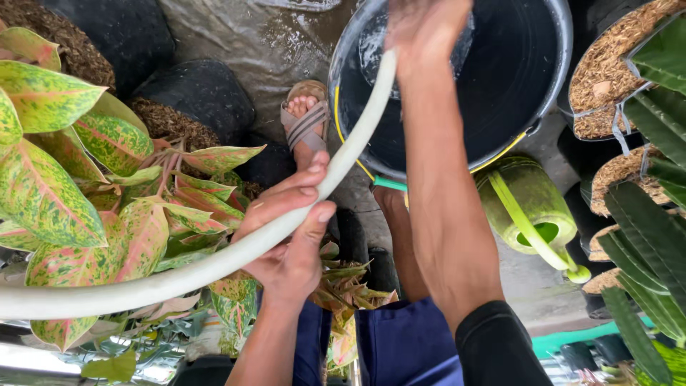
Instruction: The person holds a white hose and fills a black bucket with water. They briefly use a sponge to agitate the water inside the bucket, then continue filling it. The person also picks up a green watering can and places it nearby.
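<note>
from the head view, the left hand (289, 232) is closed around a pale hose (214, 261), holding its middle up above the speckled pink-green plant (78, 179). the right hand (421, 32) grips the hose end over the black bucket (550, 86), so water can fall inside. a green watering can (532, 207) lies beside the bucket.

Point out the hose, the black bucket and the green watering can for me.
hose (214, 268): head view, on its pale middle stretch just left of the left hand.
black bucket (554, 86): head view, on its right rim.
green watering can (518, 189): head view, on its ribbed body left of the handle.
</note>
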